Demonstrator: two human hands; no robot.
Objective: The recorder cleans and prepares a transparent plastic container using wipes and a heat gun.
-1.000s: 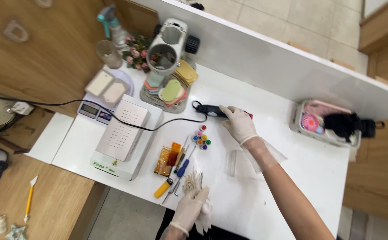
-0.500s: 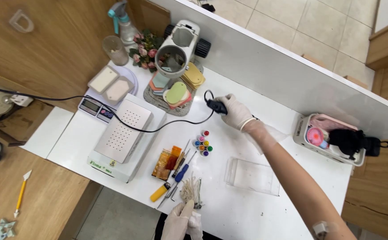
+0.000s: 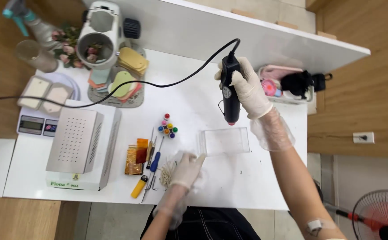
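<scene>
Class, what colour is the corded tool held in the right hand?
Black tool, in the head view.

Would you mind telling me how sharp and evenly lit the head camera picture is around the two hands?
Head view: bright, even light on the white table, soft faint shadows; right hand and black corded tool sharp; left hand slightly soft; clear plastic box hard to make out; edges bend with wide-angle distortion.
</scene>
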